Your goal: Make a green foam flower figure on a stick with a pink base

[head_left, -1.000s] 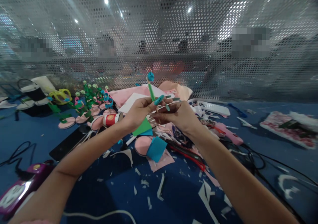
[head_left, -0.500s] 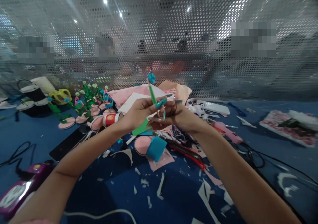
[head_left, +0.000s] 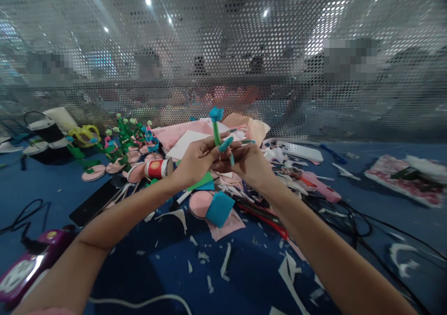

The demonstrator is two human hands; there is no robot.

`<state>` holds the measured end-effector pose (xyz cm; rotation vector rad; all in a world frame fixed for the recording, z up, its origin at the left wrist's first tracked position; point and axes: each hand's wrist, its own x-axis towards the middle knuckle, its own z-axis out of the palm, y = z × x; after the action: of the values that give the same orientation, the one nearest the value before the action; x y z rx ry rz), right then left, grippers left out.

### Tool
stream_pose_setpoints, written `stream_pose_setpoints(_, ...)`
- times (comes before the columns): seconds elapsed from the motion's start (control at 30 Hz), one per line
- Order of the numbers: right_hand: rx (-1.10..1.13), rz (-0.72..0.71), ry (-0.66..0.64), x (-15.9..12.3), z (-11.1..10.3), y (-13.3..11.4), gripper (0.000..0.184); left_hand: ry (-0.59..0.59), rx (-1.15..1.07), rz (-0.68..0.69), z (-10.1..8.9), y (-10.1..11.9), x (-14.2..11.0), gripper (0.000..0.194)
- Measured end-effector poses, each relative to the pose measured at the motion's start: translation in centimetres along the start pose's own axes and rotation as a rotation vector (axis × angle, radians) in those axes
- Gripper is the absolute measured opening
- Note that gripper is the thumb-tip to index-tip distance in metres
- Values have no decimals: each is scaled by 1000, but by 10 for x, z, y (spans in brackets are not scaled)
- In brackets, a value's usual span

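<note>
A small paper flower (head_left: 216,114) with a blue head and a green-wrapped stem stands nearly upright between my hands. My left hand (head_left: 196,162) pinches the stem between thumb and fingers. Fingers of my right hand (head_left: 250,164) close around its lower end from the other side; they partly hide it. Both hands have long teal nails. Just below them lie a green paper piece (head_left: 203,181), a blue paper square (head_left: 220,209) and a round pink disc (head_left: 201,204).
Finished-looking paper flowers on pink discs (head_left: 93,173) stand at left, beside yellow-handled scissors or tape (head_left: 84,135). A red-and-white roll (head_left: 159,168), dark phone (head_left: 96,201), pink glue gun (head_left: 323,188), cables and white paper scraps (head_left: 226,261) surround the hands. A perforated metal screen (head_left: 223,49) rises behind.
The flower has turned, and its blue head sits slightly lower and further right. Green now reaches up to the head, where a bare bit of stick showed. The right hand has shifted slightly.
</note>
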<state>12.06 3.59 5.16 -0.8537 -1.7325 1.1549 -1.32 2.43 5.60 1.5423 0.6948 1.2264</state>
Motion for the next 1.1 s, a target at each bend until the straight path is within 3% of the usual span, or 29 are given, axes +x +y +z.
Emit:
stream_pose_setpoints(0.3, -102, 7, 166, -1, 3, 10, 24, 54, 298, 166, -4, -9, 2, 55)
stream_pose_setpoints(0.43, -40, 77, 204, -1, 7, 14, 27, 80, 337, 137, -2, -11, 1, 51)
stream_pose_setpoints(0.73, -192, 23, 327, -1, 7, 12, 34, 82, 332, 139, -1, -10, 0, 49)
stream_pose_setpoints(0.83, -148, 8, 223, 1, 3, 12, 35, 93, 284, 131, -2, -8, 2, 51)
stream_pose_setpoints(1.0, 35, 146, -181, 2, -9, 8, 34, 98, 142, 11, -1, -7, 3, 52)
stream_pose_setpoints(1.1, 49, 108, -234, 3, -11, 6, 30, 53, 11, -87, 2, -5, 1, 49)
